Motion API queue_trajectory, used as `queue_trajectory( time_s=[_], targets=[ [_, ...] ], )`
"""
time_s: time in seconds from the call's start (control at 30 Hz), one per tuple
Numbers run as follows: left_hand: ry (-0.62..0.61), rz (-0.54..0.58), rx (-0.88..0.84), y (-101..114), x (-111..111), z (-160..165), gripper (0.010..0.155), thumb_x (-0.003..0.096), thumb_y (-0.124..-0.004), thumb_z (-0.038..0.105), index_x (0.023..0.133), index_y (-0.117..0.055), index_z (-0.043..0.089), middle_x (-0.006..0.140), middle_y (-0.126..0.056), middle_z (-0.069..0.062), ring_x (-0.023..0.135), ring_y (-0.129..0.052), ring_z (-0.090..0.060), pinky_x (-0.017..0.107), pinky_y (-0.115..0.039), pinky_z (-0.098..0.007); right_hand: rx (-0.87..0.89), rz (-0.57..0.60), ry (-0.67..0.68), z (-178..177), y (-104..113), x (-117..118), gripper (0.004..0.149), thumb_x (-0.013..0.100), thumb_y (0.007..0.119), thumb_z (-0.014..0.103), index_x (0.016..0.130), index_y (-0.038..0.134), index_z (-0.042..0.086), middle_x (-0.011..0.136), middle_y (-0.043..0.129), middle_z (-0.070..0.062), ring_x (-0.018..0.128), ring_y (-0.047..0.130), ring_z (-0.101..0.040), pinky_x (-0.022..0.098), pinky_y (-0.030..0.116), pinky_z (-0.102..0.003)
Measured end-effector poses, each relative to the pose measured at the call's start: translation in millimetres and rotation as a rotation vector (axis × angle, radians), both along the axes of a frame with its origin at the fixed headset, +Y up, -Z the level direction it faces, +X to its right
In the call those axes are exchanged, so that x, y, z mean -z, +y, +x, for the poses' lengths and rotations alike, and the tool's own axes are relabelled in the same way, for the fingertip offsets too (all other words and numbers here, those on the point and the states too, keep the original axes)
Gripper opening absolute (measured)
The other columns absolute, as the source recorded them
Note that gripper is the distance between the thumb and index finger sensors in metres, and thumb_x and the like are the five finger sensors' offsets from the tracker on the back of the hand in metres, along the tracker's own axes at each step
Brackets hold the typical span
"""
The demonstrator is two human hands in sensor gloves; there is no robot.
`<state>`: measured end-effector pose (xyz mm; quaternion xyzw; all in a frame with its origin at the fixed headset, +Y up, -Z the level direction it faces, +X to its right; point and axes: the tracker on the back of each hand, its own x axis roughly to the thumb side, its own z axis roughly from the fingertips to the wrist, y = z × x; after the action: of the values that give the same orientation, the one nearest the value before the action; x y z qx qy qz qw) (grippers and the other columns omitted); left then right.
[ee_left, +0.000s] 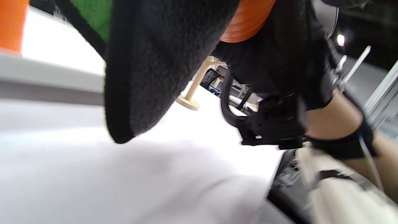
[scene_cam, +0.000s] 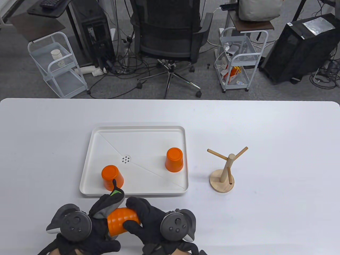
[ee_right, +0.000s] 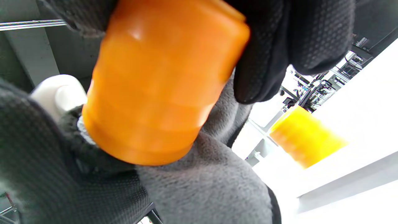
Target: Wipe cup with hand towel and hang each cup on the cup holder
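At the frame's bottom centre, the right hand [scene_cam: 138,212] grips a light, stiff, ribbed cup [scene_cam: 122,221]; the left hand [scene_cam: 102,212] holds the soft towel [scene_cam: 115,198] against its rim.

A dark grey towel [ee_left: 146,68] with a green patch near its top hangs down from the upper edge, its lower corner above the white surface [ee_left: 124,180]. Behind it, part of an orange cup [ee_left: 248,21] shows at the top, with the right hand [ee_left: 279,62] in a black glove against it. Between towel and glove the wooden cup holder [ee_left: 194,90] stands blurred on the surface. At far left, another orange cup [ee_left: 12,25] rises behind the tray [ee_left: 46,87] rim.
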<state>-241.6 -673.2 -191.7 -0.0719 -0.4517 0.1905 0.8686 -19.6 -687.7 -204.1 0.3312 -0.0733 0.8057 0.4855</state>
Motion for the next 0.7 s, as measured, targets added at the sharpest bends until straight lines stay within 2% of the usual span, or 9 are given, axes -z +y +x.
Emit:
queue_trajectory(
  time_s=[0.07, 0.13, 0.33, 0.4, 0.6, 0.7],
  targets=[
    [0.009, 0.044, 0.009, 2.1, -1.3, 0.9, 0.074, 0.0386, -0.058, 0.075, 0.106, -0.049, 0.044, 0.122, -0.047, 0.022, 0.114, -0.016, -0.040, 0.077, -0.015, -0.069, 0.006, 0.005, 0.000, 0.3, 0.4, -0.2, 0.073, 0.046, 0.068, 0.057, 0.100, 0.050, 0.011, 0.095, 0.075, -0.020, 0.059, 0.100, -0.039, 0.054, 0.081, -0.058],
    [-0.001, -0.038, -0.065, 0.3, 1.0, 0.5, 0.075, 0.0389, -0.057, 0.075, 0.106, -0.052, 0.042, 0.121, -0.049, 0.020, 0.113, -0.018, -0.040, 0.077, -0.016, -0.070, 0.011, 0.008, -0.007, 1.1, 1.0, 0.1, 0.073, 0.046, 0.067, 0.058, 0.100, 0.050, 0.011, 0.095, 0.075, -0.019, 0.059, 0.100, -0.038, 0.054, 0.082, -0.058],
    [-0.058, -0.464, -0.364, -15.5, 16.6, -2.3, 0.080, 0.0413, -0.052, 0.075, 0.108, -0.058, 0.032, 0.121, -0.055, 0.009, 0.109, -0.019, -0.046, 0.072, -0.017, -0.072, 0.009, 0.030, -0.020, 2.5, 1.2, -0.3, 0.073, 0.046, 0.068, 0.056, 0.101, 0.049, 0.012, 0.097, 0.073, -0.020, 0.063, 0.099, -0.039, 0.056, 0.080, -0.059],
    [-0.083, -0.558, -0.431, -19.7, 21.3, -3.3, 0.081, 0.0429, -0.049, 0.075, 0.109, -0.059, 0.029, 0.120, -0.056, 0.006, 0.107, -0.019, -0.049, 0.068, -0.016, -0.072, -0.002, 0.049, -0.023, 1.8, 2.1, -1.4, 0.073, 0.046, 0.069, 0.056, 0.101, 0.048, 0.013, 0.097, 0.072, -0.019, 0.064, 0.097, -0.040, 0.057, 0.079, -0.060],
    [-0.106, -0.706, -0.518, -26.9, 29.5, -5.1, 0.083, 0.0456, -0.039, 0.076, 0.108, -0.061, 0.026, 0.117, -0.062, 0.001, 0.104, -0.029, -0.052, 0.064, -0.021, -0.073, -0.017, 0.077, -0.025, 0.5, 3.3, -3.8, 0.073, 0.046, 0.070, 0.055, 0.101, 0.046, 0.013, 0.098, 0.069, -0.019, 0.067, 0.096, -0.041, 0.058, 0.078, -0.060],
    [-0.135, -0.780, -0.566, -31.1, 32.8, -4.3, 0.084, 0.0459, -0.039, 0.076, 0.108, -0.062, 0.024, 0.117, -0.063, -0.001, 0.103, -0.030, -0.052, 0.064, -0.022, -0.073, -0.026, 0.094, -0.031, 0.4, 4.1, -4.7, 0.073, 0.046, 0.070, 0.055, 0.101, 0.047, 0.013, 0.098, 0.069, -0.019, 0.066, 0.096, -0.040, 0.058, 0.078, -0.060]
  ],
)
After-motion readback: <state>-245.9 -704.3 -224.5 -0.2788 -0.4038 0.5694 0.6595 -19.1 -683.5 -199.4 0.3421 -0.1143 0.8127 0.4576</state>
